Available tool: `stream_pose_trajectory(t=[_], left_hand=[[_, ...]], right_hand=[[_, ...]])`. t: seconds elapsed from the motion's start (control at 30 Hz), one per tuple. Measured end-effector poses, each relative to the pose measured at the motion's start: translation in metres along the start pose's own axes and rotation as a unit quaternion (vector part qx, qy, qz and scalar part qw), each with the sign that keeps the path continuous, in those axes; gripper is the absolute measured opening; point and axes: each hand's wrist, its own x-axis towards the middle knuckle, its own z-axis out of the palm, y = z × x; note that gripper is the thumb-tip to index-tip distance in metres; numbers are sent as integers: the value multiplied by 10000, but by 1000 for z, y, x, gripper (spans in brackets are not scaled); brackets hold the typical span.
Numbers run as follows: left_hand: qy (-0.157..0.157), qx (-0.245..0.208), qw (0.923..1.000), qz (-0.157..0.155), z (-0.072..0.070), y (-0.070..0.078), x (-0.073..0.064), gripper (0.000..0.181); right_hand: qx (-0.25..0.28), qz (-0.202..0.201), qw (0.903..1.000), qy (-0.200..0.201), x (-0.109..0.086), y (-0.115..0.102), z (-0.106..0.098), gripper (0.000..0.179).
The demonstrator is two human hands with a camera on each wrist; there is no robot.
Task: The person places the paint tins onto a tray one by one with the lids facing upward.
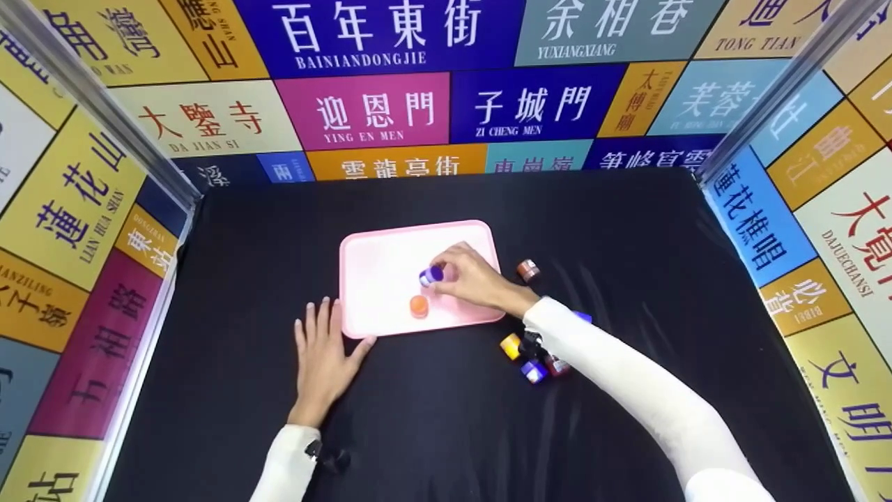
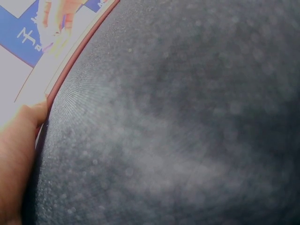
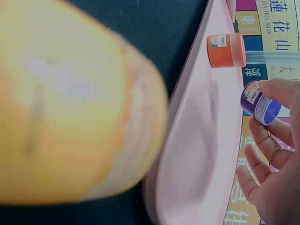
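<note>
Over the pink tray [image 1: 376, 254], my right hand [image 1: 468, 274] pinches a small purple paint jar [image 1: 431, 276] between thumb and fingers. The right wrist view shows this purple jar [image 3: 257, 101] tilted, its label turned outward and its other fingers spread below. An orange paint jar [image 1: 418, 307] stands upright on the tray, just in front of the held one. My left hand [image 1: 324, 359] lies flat with fingers spread at the tray's near left corner, its thumb [image 2: 35, 111] against the rim in the left wrist view.
Right of the tray a brown jar [image 1: 528, 270] lies on the black cloth. Nearer me, by the right forearm, are a yellow jar [image 1: 511, 346], a blue-purple jar [image 1: 534, 371] and a dark red jar [image 1: 557, 365], partly covered by the sleeve. Sign-printed walls enclose the table.
</note>
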Motion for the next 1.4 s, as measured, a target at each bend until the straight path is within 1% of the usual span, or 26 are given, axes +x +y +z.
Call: stream_pose_trajectory(t=[0.17,0.37,0.7,0.83,1.03,1.23,1.4], left_hand=[[9,-9,10000,-20,-2,1,1,99],[-33,-10,10000,-15,-2,1,0,100],[55,-50,10000,23,-1,0,-1,99],[41,-30,10000,19,-1,1,0,98],[-87,100,9999,-15,-2,1,-1,98],[-50,89,9999,-2,-1,1,0,99],[-20,55,10000,16,-1,0,0,100]], right_hand=[[-3,-26,10000,-78,4,-6,3,36],[-4,-127,9998,-141,6,-9,12,37],[-103,-306,9991,-276,9,-15,27,34],[-196,-378,9986,-321,10,-17,33,33],[-234,-543,9977,-342,12,-21,41,31],[-572,-900,9941,-205,15,-24,53,29],[-803,-878,9926,-225,16,-28,61,30]])
